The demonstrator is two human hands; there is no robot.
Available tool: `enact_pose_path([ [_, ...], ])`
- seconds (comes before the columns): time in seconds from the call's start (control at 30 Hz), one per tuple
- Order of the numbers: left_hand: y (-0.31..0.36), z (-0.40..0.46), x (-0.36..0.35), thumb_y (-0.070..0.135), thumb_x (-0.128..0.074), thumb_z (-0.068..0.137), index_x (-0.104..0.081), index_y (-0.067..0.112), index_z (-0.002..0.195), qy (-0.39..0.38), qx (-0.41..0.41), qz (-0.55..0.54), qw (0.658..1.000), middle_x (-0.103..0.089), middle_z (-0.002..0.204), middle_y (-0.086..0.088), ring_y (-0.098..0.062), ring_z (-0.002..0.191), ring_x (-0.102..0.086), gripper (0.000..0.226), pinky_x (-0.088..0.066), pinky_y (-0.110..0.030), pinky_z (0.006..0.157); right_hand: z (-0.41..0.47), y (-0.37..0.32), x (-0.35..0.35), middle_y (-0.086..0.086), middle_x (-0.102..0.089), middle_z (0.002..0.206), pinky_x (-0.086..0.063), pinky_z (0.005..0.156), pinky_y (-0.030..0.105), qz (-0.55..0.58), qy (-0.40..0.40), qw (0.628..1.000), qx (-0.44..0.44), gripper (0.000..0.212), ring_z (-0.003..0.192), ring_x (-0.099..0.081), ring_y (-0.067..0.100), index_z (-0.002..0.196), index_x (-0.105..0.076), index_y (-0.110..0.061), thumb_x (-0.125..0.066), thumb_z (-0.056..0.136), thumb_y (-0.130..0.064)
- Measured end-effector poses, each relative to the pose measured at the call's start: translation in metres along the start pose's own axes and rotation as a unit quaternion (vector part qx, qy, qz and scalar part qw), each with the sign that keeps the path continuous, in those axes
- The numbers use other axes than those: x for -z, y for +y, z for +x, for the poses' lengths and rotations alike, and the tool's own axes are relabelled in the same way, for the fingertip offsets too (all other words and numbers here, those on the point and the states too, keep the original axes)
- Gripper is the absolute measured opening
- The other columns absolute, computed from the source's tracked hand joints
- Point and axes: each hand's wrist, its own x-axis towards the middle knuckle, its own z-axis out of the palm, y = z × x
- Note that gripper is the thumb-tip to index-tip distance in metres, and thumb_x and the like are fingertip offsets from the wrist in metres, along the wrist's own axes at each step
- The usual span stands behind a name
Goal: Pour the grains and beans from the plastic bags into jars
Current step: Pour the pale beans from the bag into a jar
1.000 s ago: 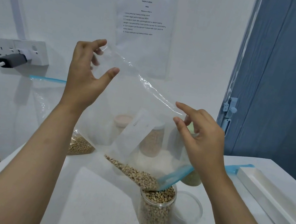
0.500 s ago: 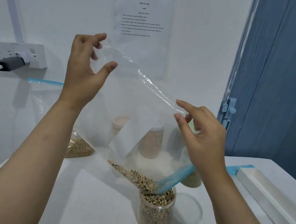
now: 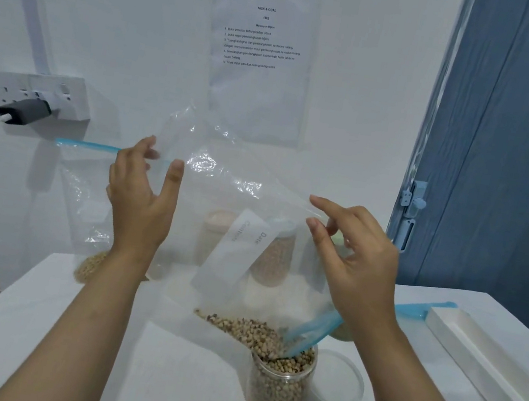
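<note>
Beans (image 3: 246, 327) are sitting in the low corner of the clear zip bag (image 3: 236, 216) you've got tipped over the jar (image 3: 278, 389), with the blue zip strip (image 3: 311, 332) dipping right into the jar mouth. The jar's near the front of the white table (image 3: 26, 336) and already filled to about the brim. Your left hand (image 3: 140, 201) pinches the bag's upper left corner between thumb and fingertips, fingers curled. Your right hand (image 3: 356, 267) pinches the right edge of the bag between thumb and index finger, the other fingers loosely bent. The bag's white label (image 3: 235, 258) reads "Date" and something like "Contents", though that second word is blurry.

Just right of the jar lies its clear lid (image 3: 348, 383). Farther back stand two more filled jars (image 3: 272, 260), seen through the plastic, and on the far left another zip bag (image 3: 83, 199) leans at the wall with grain in its bottom. The sheet on the wall (image 3: 261, 61) is headed "TASK & GOAL"; the numbered lines under it are too small to read. A white tray (image 3: 486, 364) sits along the right edge.
</note>
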Motion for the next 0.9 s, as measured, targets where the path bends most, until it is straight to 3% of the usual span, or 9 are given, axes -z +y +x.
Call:
enact_pose_path([
  [0.17, 0.005, 0.011, -0.001, 0.056, -0.048, 0.095, -0.049, 0.017, 0.136, -0.004, -0.022, -0.001, 1.000, -0.046, 0.111, 0.004, -0.021, 0.105, -0.048, 0.056, -0.039, -0.057, 0.101, 0.002, -0.001, -0.001, -0.011, -0.055, 0.085, -0.036, 0.074, 0.005, 0.000, 0.007, 1.000, -0.005, 0.026, 0.083, -0.052, -0.009, 0.120, -0.071, -0.015, -0.069, 0.094, -0.014],
  [0.43, 0.020, 0.031, -0.005, 0.053, -0.050, 0.096, -0.051, 0.016, 0.136, 0.003, -0.065, 0.014, 0.998, -0.052, 0.114, -0.008, -0.028, 0.108, -0.049, 0.055, -0.040, -0.050, 0.098, 0.002, 0.002, 0.005, -0.009, -0.056, 0.084, -0.037, 0.074, 0.006, -0.010, 0.020, 1.000, -0.019, 0.025, 0.082, -0.054, -0.006, 0.119, -0.071, -0.016, -0.069, 0.094, -0.015],
  [0.9, 0.027, 0.040, -0.007, 0.054, -0.051, 0.095, -0.051, 0.017, 0.136, -0.005, -0.082, 0.013, 0.997, -0.051, 0.112, -0.005, -0.027, 0.108, -0.048, 0.055, -0.038, -0.046, 0.099, 0.001, 0.002, 0.008, -0.011, -0.056, 0.083, -0.036, 0.073, 0.004, -0.010, 0.031, 0.999, -0.032, 0.026, 0.082, -0.053, -0.006, 0.120, -0.070, -0.016, -0.070, 0.094, -0.015],
])
